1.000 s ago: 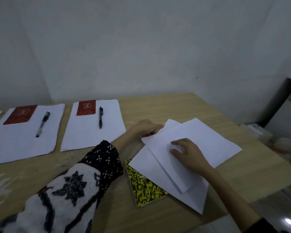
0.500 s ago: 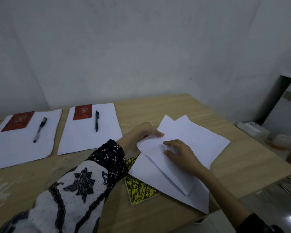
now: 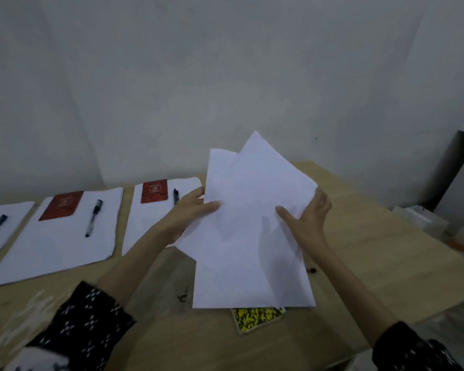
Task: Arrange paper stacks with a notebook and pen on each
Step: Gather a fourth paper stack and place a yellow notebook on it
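A: where's everything on the table (image 3: 373,263)?
B: stacks along the far-left edge, notebook (image 3: 60,205) and pen (image 3: 93,218) on each. spare notebook (image 3: 256,317) near the front edge, under the held sheets (image 3: 249,223).

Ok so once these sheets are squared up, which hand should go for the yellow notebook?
Probably the right hand. The yellow notebook lies near the table's front edge, under the lifted sheets and toward their right side, nearer the right forearm. The left hand holds their far left edge, beside the finished stacks.

Matt, light wood grain is shown on the table (image 3: 359,253), scuffed pale at near left. Thin, smooth white paper sheets (image 3: 252,223) are noted. Patterned cloth is seen on the sleeve (image 3: 86,322).
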